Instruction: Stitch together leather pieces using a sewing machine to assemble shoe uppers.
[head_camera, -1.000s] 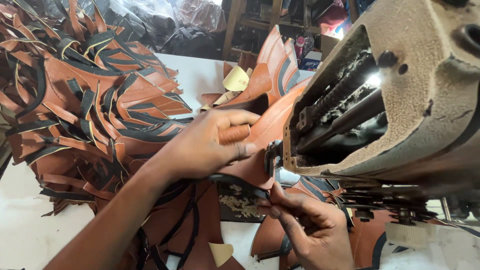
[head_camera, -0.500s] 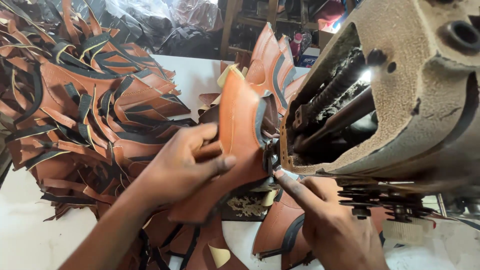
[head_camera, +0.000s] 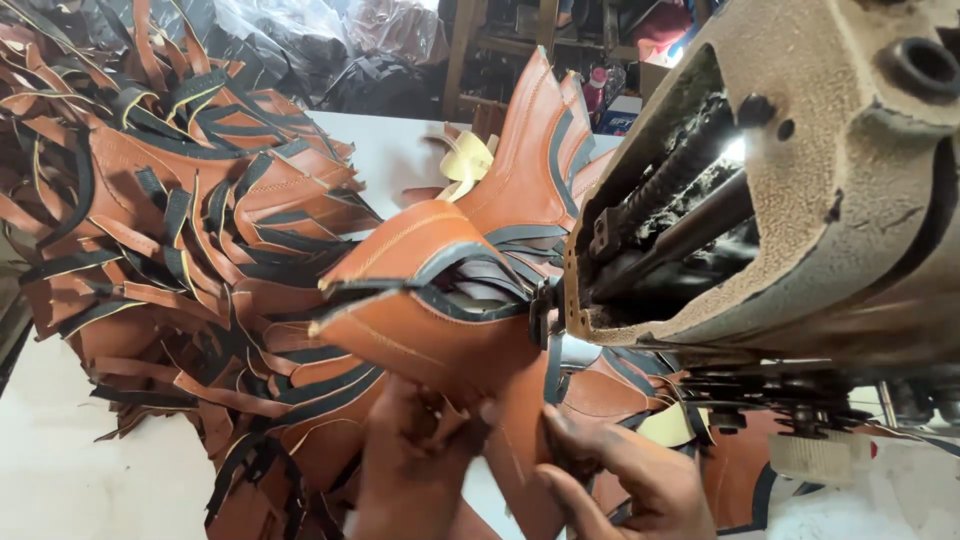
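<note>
A folded brown leather piece (head_camera: 420, 300) with black edging and pale stitching is held up against the head of a worn beige sewing machine (head_camera: 790, 200). My left hand (head_camera: 415, 460) grips this piece from below, fingers curled on its lower edge. My right hand (head_camera: 620, 480) pinches the same piece just under the machine's needle area (head_camera: 548, 310). Both hands sit low in the view, partly cut off by the bottom edge.
A big heap of brown and black leather pieces (head_camera: 170, 250) covers the white table (head_camera: 60, 470) on the left. More stitched pieces (head_camera: 530, 170) stand behind the machine, others lie under it. Plastic bags and wooden shelving fill the background.
The leather piece has turned and folded over, its open edge now faces me. Both hands have dropped lower in the view, beneath the piece. The camera has moved closer.
</note>
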